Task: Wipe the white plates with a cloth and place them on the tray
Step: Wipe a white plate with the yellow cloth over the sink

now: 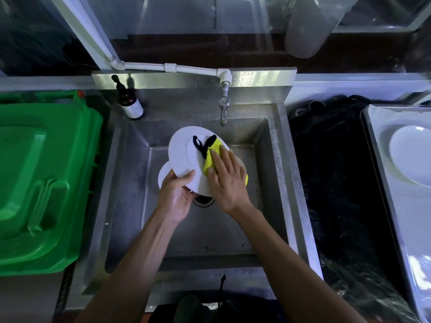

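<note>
Here, over the middle of a steel sink point(275, 159), the left hand point(176, 197) grips a white plate point(184, 155) at its near rim, thumb curled over the top face and fingers wrapped beneath, holding it tilted above the basin. The right hand point(227, 180) lies flat on a yellow cloth point(211, 159), fingers straight and close together, pressing it against the right half of the plate's face. A black loop of trim on the cloth sprawls across the plate's centre, free of the fingers. A second white plate point(164, 177) peeks out from under the held one on its left side; whether the two touch cannot be told. The drain point(205, 200) shows just under the held plate's near edge, between the two wrists.

A tap point(223, 110) hangs over the far edge of the basin, fed by a white pipe point(168, 67) along the back wall. A brown bottle point(129, 102) with a pale label and black pump stands at the far left corner of the sink's rim. A green plastic bin lid point(42, 183) sits just beside the sink on the left. To the right, past a dark heap of black material point(338, 183), a grey tray point(382, 141) carries one white plate on the tray point(412, 155) near its far end.
</note>
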`<action>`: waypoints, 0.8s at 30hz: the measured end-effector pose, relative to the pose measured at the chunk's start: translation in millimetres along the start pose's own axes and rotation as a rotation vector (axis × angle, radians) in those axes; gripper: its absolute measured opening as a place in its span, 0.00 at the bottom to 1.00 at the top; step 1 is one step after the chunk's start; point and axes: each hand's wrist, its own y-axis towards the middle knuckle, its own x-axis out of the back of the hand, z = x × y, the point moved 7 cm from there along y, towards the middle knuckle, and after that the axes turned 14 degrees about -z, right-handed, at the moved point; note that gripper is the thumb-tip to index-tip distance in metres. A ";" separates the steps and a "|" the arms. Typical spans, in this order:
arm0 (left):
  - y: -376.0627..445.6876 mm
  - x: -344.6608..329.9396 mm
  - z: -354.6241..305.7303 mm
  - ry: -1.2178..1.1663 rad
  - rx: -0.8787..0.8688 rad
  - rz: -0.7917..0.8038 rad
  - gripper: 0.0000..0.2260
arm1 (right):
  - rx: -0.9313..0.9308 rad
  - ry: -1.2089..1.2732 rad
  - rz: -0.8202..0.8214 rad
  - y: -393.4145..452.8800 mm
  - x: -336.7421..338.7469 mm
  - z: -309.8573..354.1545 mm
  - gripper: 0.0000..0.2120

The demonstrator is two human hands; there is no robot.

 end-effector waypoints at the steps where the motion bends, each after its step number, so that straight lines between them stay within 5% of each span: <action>1: -0.2 -0.1 0.6 -0.004 0.002 -0.014 0.20 | 0.007 -0.007 -0.009 -2.4 -0.5 4.3 0.24; 13: 0.7 -7.2 0.9 -0.096 0.053 -0.114 0.17 | 0.003 0.027 -0.134 -35.1 -9.0 33.8 0.27; 24: -3.0 8.9 8.7 -0.155 0.108 -0.089 0.20 | -0.117 0.064 -0.144 -30.2 -2.3 -8.7 0.24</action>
